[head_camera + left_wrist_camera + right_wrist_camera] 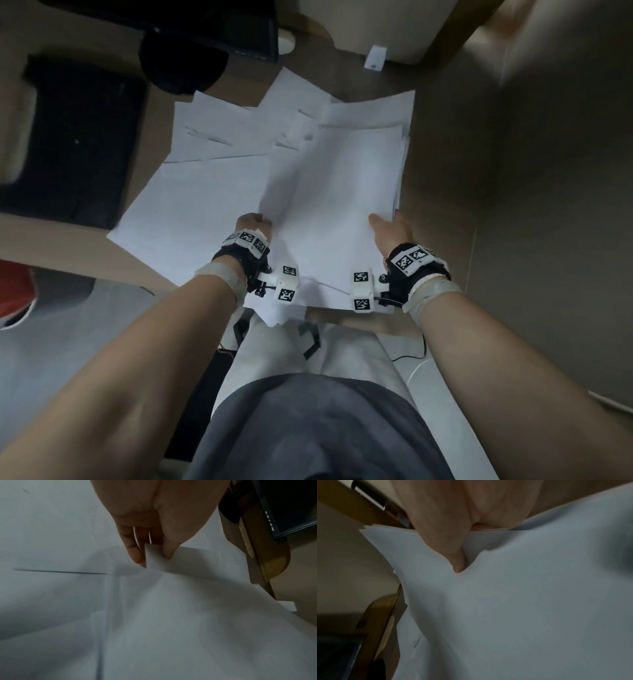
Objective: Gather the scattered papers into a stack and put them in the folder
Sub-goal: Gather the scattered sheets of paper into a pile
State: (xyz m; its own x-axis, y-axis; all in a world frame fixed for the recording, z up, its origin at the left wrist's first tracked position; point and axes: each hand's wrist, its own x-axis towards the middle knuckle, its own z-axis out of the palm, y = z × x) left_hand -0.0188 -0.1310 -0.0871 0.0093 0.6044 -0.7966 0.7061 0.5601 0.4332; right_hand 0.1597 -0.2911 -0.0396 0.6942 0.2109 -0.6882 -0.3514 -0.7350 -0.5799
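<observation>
two hands (253, 224), many overlapping white papers (212, 202) too layered to count, one black keyboard (75, 140)

Item, as I see it from the head view: papers (219, 192) spread overlapping across the desk (442, 161), a gathered stack (335, 185) lying on them to the right. My left hand (252, 224) sits at the stack's near left corner, my right hand (390, 229) at its near right. Monitor (212, 27) behind the papers; keyboard (78, 137) left of them.

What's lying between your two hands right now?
Only the white paper stack that both hold: the left hand pinches its near-left corner, the right hand grips its near-right edge. Head view shows it.
</observation>
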